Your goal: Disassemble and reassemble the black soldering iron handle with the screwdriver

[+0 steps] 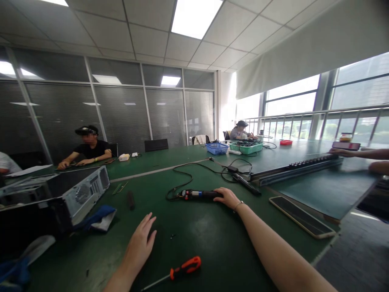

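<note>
My right hand (226,197) is closed over the right end of a black corded electric screwdriver (197,194), which lies on the green table with its other end pointing left. Its fingertips rest on the dark body. My left hand (142,239) hovers over or lies on the table, fingers stretched out and holding nothing. Closer to me, a screwdriver with an orange and black handle (186,267) lies with its shaft toward the lower left. A few tiny dark pieces, perhaps screws (172,236), sit between my left hand and that screwdriver.
An opened computer case (86,190) stands at left beside a blue and white cloth (101,217). At right lie a phone (300,215) and a long metal rail (298,170). Cables, a blue basket (216,148) and a green basket (246,149) stand farther back. Other people sit around the table.
</note>
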`<state>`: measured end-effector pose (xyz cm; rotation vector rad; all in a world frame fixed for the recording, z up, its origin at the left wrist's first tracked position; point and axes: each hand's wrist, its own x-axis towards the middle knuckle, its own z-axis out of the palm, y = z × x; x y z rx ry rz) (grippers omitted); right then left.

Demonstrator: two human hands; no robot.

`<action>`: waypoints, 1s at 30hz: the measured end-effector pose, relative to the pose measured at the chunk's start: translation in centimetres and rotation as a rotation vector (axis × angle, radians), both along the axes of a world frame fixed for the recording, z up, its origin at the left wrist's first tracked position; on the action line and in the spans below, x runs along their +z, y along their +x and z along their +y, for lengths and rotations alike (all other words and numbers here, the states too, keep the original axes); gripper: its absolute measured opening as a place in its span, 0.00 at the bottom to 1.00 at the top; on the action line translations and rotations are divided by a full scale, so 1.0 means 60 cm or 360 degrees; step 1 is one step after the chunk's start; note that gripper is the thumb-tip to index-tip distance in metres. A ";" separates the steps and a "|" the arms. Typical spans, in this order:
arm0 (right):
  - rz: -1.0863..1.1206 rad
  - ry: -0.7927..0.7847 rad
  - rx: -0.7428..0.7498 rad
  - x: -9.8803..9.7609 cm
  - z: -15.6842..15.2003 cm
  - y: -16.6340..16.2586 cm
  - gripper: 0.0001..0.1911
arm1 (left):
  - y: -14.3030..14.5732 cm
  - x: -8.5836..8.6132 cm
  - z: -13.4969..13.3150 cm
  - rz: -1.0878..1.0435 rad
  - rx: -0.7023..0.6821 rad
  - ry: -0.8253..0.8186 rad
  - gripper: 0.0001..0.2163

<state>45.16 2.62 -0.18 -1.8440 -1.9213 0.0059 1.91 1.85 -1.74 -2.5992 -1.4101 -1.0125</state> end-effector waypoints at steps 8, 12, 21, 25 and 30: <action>0.0023 -0.0062 -0.0770 -0.024 -0.007 0.092 0.22 | 0.001 0.010 -0.009 0.0051 -0.0021 -0.0114 0.16; 0.0018 -0.0068 -0.1058 -0.030 -0.012 0.107 0.21 | 0.002 0.014 -0.014 0.0104 -0.0007 -0.0154 0.17; 0.0058 0.0142 -0.1473 -0.017 -0.031 0.155 0.29 | 0.004 0.011 -0.014 0.0126 0.0014 -0.0225 0.18; 0.0203 0.0033 -0.1540 -0.018 -0.034 0.192 0.25 | -0.001 -0.002 0.005 0.0087 0.0010 -0.0219 0.18; 0.0249 -0.0038 -0.1444 -0.019 -0.031 0.215 0.16 | -0.008 -0.009 0.022 0.0097 -0.0024 -0.0233 0.18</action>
